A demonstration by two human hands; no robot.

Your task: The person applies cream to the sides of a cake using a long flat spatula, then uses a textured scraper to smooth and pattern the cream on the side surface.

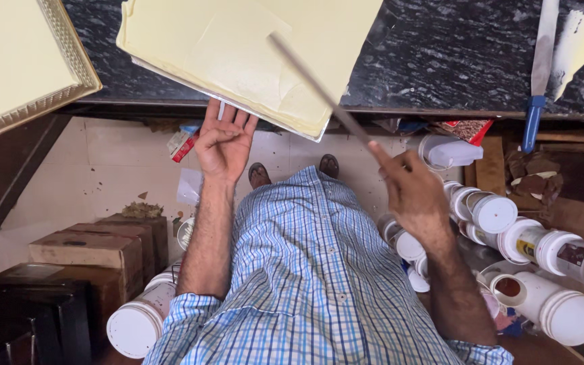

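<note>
Black marble worktop (441, 54), pale yellow slab on a tray (238, 47) overhanging its near edge.
Left hand (223, 142) open-palmed under that tray; right hand (410, 189) clenched around a thin rod (319, 88) angled across the slab.

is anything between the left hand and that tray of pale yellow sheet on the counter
Nothing visible. The left hand reaches the near edge of the metal tray directly, and the thin rod held in the right hand crosses the pale yellow sheet further right.

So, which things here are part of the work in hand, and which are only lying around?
In use:
left hand under the metal tray
pale yellow slab
right hand holding a thin stick

Lying about:
blue-handled knife
white jars
second tray
cardboard boxes
</note>
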